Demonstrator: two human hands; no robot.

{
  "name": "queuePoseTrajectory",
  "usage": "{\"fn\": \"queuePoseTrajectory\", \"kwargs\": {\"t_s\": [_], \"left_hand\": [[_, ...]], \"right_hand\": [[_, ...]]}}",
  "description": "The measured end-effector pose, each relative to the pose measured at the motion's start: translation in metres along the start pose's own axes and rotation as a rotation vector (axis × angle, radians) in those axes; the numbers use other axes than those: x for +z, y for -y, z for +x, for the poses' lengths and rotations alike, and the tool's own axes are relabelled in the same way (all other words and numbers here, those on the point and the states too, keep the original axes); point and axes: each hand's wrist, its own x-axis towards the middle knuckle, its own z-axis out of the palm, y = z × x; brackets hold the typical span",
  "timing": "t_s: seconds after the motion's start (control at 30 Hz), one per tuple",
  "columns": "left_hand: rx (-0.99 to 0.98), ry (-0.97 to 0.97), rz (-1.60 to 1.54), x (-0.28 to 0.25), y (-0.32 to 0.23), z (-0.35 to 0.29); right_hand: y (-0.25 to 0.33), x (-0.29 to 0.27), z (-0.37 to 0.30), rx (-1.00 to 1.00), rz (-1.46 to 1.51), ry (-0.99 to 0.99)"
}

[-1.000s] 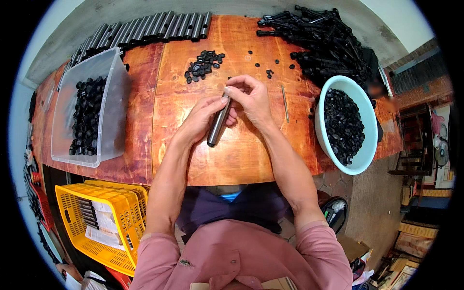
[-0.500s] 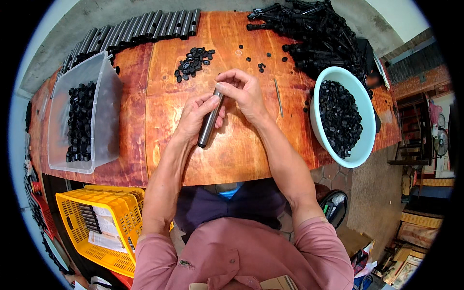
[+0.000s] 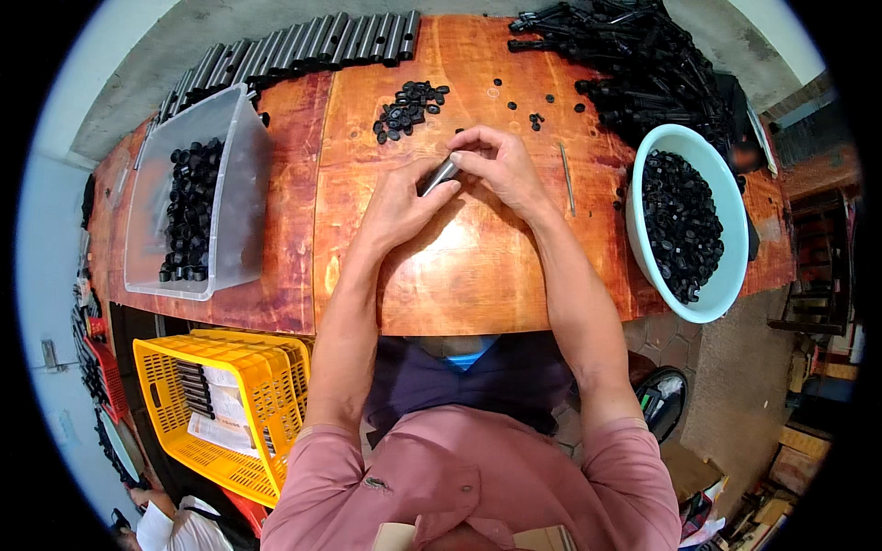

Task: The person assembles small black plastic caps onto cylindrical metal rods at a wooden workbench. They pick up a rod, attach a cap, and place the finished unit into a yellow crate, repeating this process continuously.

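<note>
Above the middle of the table, a dark metal tube (image 3: 438,176) is gripped between my two hands. My left hand (image 3: 411,199) wraps round it and hides most of its length. At the tube's upper end, the thumb and fingers of my right hand (image 3: 496,167) are pinched together; whether a small part sits in that pinch cannot be seen. Just beyond my hands lies a loose heap of small black caps (image 3: 408,112). Right of my right forearm, a thin metal rod (image 3: 568,181) rests on the wood.
A clear plastic bin (image 3: 241,197) with black rings stands left on the wooden table (image 3: 432,308). At right is a pale blue basin (image 3: 640,241) of small black parts. Metal tubes (image 3: 322,41) line the back, black assemblies (image 3: 634,73) pile back right. A yellow crate (image 3: 276,404) sits lower left.
The tube has turned from lying lengthwise toward me to being mostly covered by my left hand, which has closed further round it. The whole view has shifted, and a person appears at lower left.
</note>
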Motion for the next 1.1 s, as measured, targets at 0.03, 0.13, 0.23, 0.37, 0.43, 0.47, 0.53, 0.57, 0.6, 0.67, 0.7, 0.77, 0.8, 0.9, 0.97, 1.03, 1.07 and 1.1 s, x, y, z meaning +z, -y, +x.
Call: {"fn": "queuePoseTrajectory", "kwargs": {"t_s": [0.03, 0.13, 0.23, 0.37, 0.43, 0.47, 0.53, 0.57, 0.6, 0.67, 0.7, 0.77, 0.8, 0.9, 0.97, 1.03, 1.07, 1.1], "left_hand": [[0.024, -0.026, 0.034, -0.001, -0.003, -0.001], [0.043, -0.045, 0.127, -0.003, -0.001, 0.0], [0.166, -0.065, 0.226, -0.004, 0.002, -0.001], [0.257, -0.079, 0.412, -0.003, 0.006, -0.001], [0.279, -0.081, 0.444, -0.003, 0.012, -0.002], [0.278, -0.084, 0.451, -0.003, 0.013, -0.003], [0.276, -0.089, 0.459, 0.0, 0.012, -0.003], [0.275, -0.092, 0.474, 0.001, 0.01, -0.004], [0.276, -0.095, 0.489, 0.002, 0.007, -0.005], [0.268, -0.096, 0.538, 0.003, 0.001, -0.007], [0.262, -0.092, 0.571, 0.004, 0.0, -0.008], [0.248, -0.08, 0.622, 0.005, -0.003, -0.009], [0.239, -0.071, 0.639, 0.005, -0.003, -0.01], [0.248, -0.06, 0.664, 0.004, -0.001, -0.015], [0.244, -0.056, 0.657, 0.001, -0.002, -0.021], [0.213, -0.05, 0.633, 0.0, -0.002, -0.028], [0.198, -0.052, 0.61, -0.002, -0.001, -0.031], [0.183, -0.056, 0.584, -0.003, 0.001, -0.034]], "right_hand": [[-0.001, 0.0, 0.0, 0.023, 0.016, 0.0], [-0.004, -0.003, 0.004, -0.007, 0.005, 0.042], [-0.011, -0.01, 0.007, 0.019, -0.076, 0.088], [-0.015, -0.011, 0.007, -0.029, -0.216, 0.129], [-0.02, -0.011, 0.01, -0.056, -0.273, 0.14], [-0.021, -0.011, 0.011, -0.065, -0.296, 0.144], [-0.016, -0.011, 0.009, -0.077, -0.346, 0.147], [-0.015, -0.011, 0.009, -0.064, -0.321, 0.155], [-0.014, -0.012, 0.008, -0.052, -0.297, 0.163], [-0.012, -0.014, 0.008, -0.057, -0.284, 0.18], [-0.012, -0.015, 0.007, -0.073, -0.295, 0.186], [-0.013, -0.018, 0.008, -0.104, -0.299, 0.196], [-0.015, -0.019, 0.009, -0.119, -0.291, 0.2], [-0.015, -0.02, 0.008, -0.133, -0.305, 0.211], [-0.011, -0.019, 0.007, -0.118, -0.308, 0.209], [-0.01, -0.019, 0.005, -0.084, -0.292, 0.2], [-0.012, -0.02, 0.005, -0.1, -0.305, 0.205], [-0.012, -0.021, 0.006, -0.116, -0.322, 0.212]]}}
